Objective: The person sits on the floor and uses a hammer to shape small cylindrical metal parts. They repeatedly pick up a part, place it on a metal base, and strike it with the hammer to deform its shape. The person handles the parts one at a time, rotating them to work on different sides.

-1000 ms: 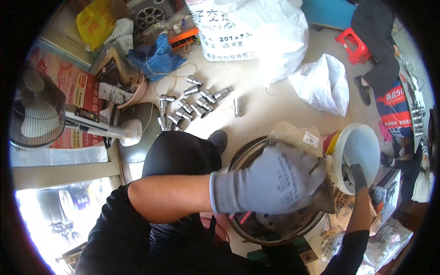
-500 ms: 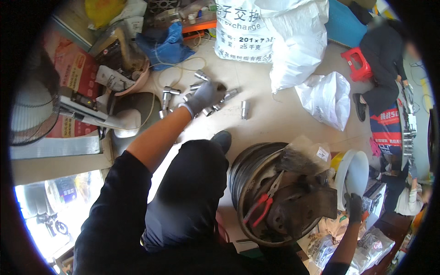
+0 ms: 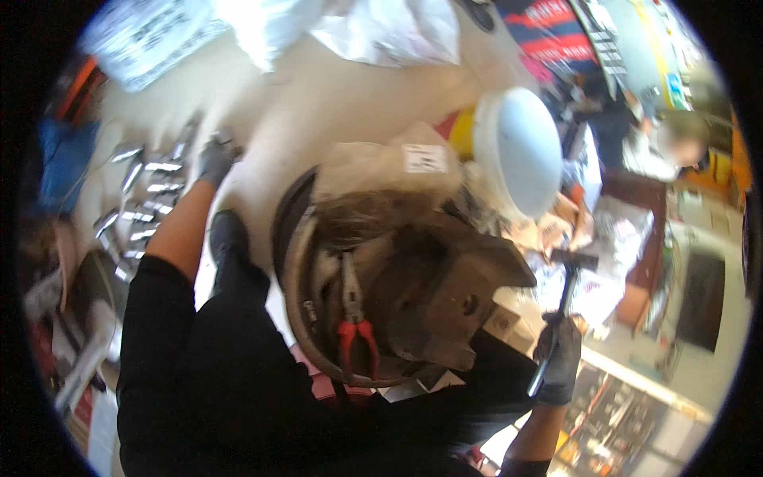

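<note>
My left hand (image 3: 213,163), in a dark grey glove, is down at the floor, its fingers closed on a short shiny metal cylinder (image 3: 228,141). Several similar metal fittings (image 3: 163,167) lie scattered to its left. My right hand (image 3: 559,356), gloved too, grips a hammer (image 3: 567,294) by its metal handle, with the dark head uppermost. Between my arms stands a rusty wheel rim (image 3: 296,298) bearing a heavy, dark metal block (image 3: 445,294). Long-nose pliers with red handles (image 3: 354,334) lie on it, beside a clear plastic bag (image 3: 366,179) with a white label.
A white bucket (image 3: 520,151) lies tilted beyond the rim. White sacks (image 3: 389,32) are along the far side, and a blue bag (image 3: 67,163) is at the far left. Silver packages (image 3: 620,238) lie at right, near another person (image 3: 652,151).
The view has swung right. My right hand has come away from the bucket with the hammer raised in it. My left hand has shifted from among the fittings to the single cylinder at their right.
</note>
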Tool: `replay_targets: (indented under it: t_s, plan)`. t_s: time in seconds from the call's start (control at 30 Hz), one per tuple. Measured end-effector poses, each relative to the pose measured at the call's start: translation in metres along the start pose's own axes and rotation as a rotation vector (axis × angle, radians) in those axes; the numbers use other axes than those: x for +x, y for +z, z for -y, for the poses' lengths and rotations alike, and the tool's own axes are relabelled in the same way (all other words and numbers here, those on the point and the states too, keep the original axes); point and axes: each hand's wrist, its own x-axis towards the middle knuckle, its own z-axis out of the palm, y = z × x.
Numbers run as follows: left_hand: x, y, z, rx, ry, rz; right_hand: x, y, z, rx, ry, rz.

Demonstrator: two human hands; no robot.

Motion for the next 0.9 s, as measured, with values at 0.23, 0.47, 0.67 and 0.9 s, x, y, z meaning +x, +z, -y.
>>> replay_targets:
  t_s: [0.23,0.47,0.67,0.9]
  plan:
    - [-0.039,-0.045,0.001,-1.190,-0.320,0.533,-0.008,0.034,0.010,0.423,0.062,0.150]
    - [-0.163,-0.206,-0.094,-1.359,0.066,0.591,-0.030,0.035,-0.013,0.467,0.056,0.190]
    - [-0.262,-0.358,-0.268,-0.507,0.731,0.448,-0.016,0.060,-0.065,0.141,0.010,0.188]
    - [-0.351,-0.286,-0.368,0.074,1.316,0.251,0.018,0.067,-0.105,-0.339,-0.287,0.021]
